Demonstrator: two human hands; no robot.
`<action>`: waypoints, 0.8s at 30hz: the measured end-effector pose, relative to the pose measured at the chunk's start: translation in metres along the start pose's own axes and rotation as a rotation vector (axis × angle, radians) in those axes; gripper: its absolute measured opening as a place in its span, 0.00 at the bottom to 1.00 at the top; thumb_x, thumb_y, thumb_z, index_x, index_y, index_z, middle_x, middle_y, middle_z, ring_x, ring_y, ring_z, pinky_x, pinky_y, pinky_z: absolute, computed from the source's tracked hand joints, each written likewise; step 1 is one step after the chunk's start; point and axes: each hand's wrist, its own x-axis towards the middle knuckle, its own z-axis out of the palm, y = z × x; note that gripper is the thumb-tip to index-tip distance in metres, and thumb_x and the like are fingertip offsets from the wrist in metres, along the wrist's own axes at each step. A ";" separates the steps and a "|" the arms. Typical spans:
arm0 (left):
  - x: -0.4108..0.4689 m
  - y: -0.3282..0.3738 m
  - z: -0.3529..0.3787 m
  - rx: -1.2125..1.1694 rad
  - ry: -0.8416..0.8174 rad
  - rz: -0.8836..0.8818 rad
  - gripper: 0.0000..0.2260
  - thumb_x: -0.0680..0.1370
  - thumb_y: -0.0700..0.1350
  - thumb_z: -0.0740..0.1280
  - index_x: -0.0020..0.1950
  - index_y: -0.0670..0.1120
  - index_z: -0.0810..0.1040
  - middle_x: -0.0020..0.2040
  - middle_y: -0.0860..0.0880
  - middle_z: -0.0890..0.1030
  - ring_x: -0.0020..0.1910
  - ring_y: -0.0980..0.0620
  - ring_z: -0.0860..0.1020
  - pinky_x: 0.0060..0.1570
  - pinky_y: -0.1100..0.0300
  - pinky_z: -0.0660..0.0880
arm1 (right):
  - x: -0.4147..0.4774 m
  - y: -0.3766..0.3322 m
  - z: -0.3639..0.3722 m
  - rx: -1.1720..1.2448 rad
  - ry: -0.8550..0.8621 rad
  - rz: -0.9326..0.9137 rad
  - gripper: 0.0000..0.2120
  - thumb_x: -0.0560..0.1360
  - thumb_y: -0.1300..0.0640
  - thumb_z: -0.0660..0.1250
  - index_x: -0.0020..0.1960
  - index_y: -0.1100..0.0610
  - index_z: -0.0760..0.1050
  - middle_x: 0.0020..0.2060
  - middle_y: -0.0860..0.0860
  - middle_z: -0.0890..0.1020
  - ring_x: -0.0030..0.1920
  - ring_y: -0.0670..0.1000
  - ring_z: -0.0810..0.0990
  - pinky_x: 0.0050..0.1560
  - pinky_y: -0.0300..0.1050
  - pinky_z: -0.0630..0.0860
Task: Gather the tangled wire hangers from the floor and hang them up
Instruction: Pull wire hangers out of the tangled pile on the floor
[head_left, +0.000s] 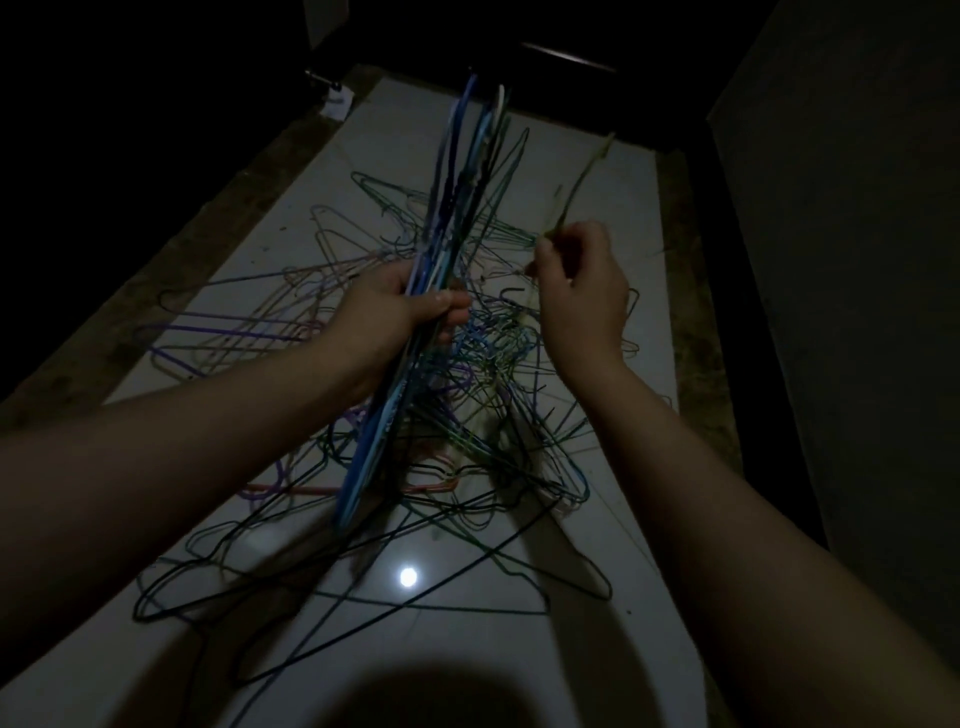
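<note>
A tangled pile of wire hangers (483, 467) in green, black, purple and pink lies spread over the pale tiled floor (613, 187). My left hand (400, 312) grips a thick stacked bundle of blue and white hangers (462, 171) around its middle, held above the pile and pointing away from me. My right hand (582, 291) is raised to the right of the bundle and pinches a single green hanger (576, 187), which is blurred and rises from my fingers. The scene is dim.
A dark doorway or cabinet base (519, 47) closes the far end of the floor. A dark wall (841, 260) runs along the right, and a rough brown border strip (171, 270) along the left. A light reflection (408, 577) shines on the tile near me.
</note>
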 end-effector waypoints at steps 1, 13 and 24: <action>-0.001 -0.002 0.002 0.009 0.000 -0.011 0.09 0.79 0.35 0.60 0.57 0.42 0.74 0.44 0.48 0.82 0.37 0.59 0.82 0.38 0.66 0.79 | -0.002 -0.005 0.004 0.017 -0.022 -0.010 0.03 0.79 0.56 0.62 0.48 0.54 0.68 0.40 0.51 0.80 0.41 0.52 0.80 0.39 0.43 0.72; -0.016 -0.008 0.008 -0.026 -0.028 -0.094 0.07 0.79 0.34 0.61 0.52 0.42 0.75 0.40 0.48 0.82 0.34 0.59 0.82 0.33 0.65 0.78 | -0.016 -0.021 0.016 0.013 -0.079 -0.064 0.06 0.79 0.58 0.63 0.51 0.61 0.73 0.38 0.47 0.76 0.39 0.48 0.75 0.36 0.43 0.67; -0.013 -0.015 0.008 0.003 -0.040 -0.080 0.08 0.77 0.34 0.63 0.54 0.42 0.75 0.41 0.48 0.82 0.34 0.58 0.82 0.32 0.66 0.77 | -0.026 -0.010 0.026 0.214 -0.084 0.127 0.01 0.78 0.58 0.64 0.48 0.55 0.72 0.36 0.41 0.75 0.37 0.39 0.74 0.37 0.35 0.70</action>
